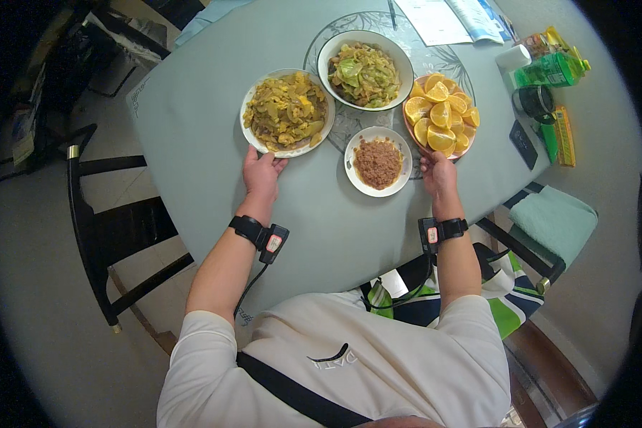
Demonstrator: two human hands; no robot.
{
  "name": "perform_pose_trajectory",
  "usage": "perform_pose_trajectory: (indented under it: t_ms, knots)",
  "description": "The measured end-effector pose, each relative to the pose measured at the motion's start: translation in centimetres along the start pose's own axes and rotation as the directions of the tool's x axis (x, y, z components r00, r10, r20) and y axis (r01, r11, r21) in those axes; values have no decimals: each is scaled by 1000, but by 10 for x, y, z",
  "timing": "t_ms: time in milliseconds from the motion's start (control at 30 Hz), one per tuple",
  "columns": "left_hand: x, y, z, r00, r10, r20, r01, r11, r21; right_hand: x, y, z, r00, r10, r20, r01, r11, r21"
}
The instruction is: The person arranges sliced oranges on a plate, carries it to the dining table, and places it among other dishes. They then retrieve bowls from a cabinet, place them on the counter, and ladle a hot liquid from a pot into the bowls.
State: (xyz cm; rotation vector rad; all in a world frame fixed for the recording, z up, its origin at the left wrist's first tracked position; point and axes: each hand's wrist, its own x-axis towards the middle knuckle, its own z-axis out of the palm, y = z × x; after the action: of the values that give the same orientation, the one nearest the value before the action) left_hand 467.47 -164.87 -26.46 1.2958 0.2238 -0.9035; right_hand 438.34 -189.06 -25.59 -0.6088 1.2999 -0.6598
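My left hand [262, 174] is closed on the near rim of a white plate [250, 139]. A yellow-green cooked dish with what looks like egg [287, 110] fills that plate. At the right, my right hand [439, 173] is closed at the near edge of a pinkish plate [415, 140] piled with orange wedges [442, 114]; its fingertips are partly hidden under the rim. Between the hands lies a small white plate [351, 169] of brown minced food [378, 163], touched by neither hand. Behind it stands a dark-rimmed white bowl [324, 65] of cooked cabbage [364, 75].
The table [192, 107] has a grey-green cover. Along its right side are a phone [523, 145], a dark glass mug [535, 103], a green bottle [553, 69] and a white cup [513, 58]. Papers [435, 21] lie at the back. Black chairs stand left [132, 227] and right [524, 250].
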Motion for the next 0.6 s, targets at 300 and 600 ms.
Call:
perform_pose_trajectory:
  t_ms: [300,600]
  knots:
    - [-35,28,-21,993,-110,-52,113,991,65,-41,-22,-20,970,211,120,-194,971,-140]
    - [-156,62,-82,994,45,96,-69,961,269,-219,-77,-40,927,238,290,-105,906,-410]
